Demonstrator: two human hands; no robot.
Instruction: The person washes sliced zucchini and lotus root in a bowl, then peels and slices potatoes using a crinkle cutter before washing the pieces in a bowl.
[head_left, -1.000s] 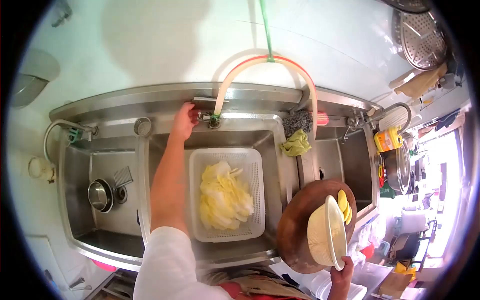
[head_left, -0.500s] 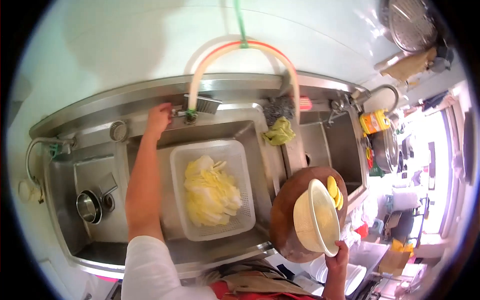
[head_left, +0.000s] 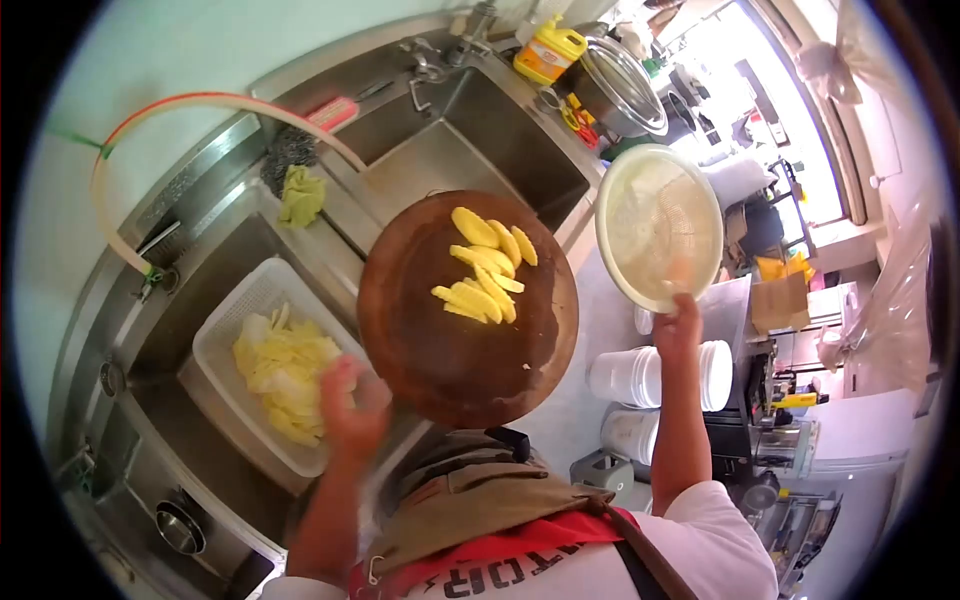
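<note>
My right hand point(head_left: 680, 325) grips the rim of a cream plastic colander point(head_left: 655, 225), held tilted in the air to the right of a round wooden chopping board point(head_left: 430, 360). Several yellow slices point(head_left: 485, 265) lie on the board's upper half. Motion smears my left hand point(head_left: 350, 410) at the board's left edge, over the near right side of a white perforated basket point(head_left: 222, 335). Its fingers are too blurred to read, and I see nothing clearly held. Pale yellow, leafy-looking pieces point(head_left: 285, 375) are piled in that basket, which stands in the sink.
A second sink point(head_left: 470, 165) lies beyond the board. Between the sinks are a green cloth point(head_left: 300, 197) and a curved hose point(head_left: 200, 98). A yellow bottle point(head_left: 550, 52) and a large metal pot point(head_left: 625, 85) stand at the back. White buckets point(head_left: 625, 378) are at right.
My view has swung right. My left hand has come away from the tap to beside the chopping board. The colander has been lifted off the board, uncovering more yellow slices.
</note>
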